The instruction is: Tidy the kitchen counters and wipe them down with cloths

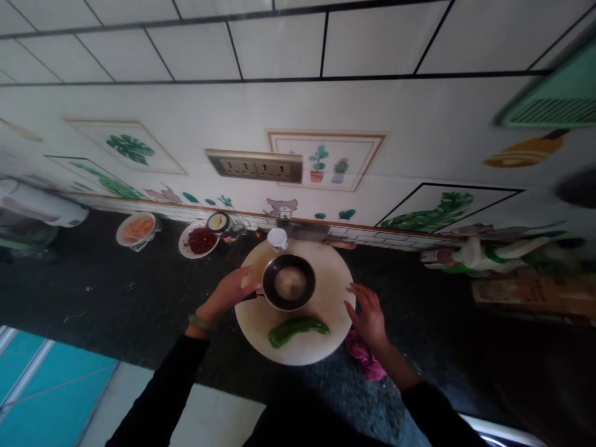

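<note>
A small dark frying pan (288, 282) rests on a round pale cutting board (310, 355), with something whitish inside it. My left hand (230, 290) is at the pan's left side, by its short black handle (251, 297). Thumb and fingers are apart, and a pale patch shows between them that I cannot make out. My right hand (369, 310) is open at the board's right edge, fingers spread and holding nothing. In front of the pan lies a long green pepper (298, 330). A small white lidded container (277, 239) stands behind the pan.
Leftward on the dark counter are a plate of red pieces (201, 241), a jar (218, 222) and a bowl of orange shreds (138, 230). A cleaver (307, 232) lies along the wall. A pink cloth (364, 355) sits below my right hand. Bottles (475, 254) stand far right.
</note>
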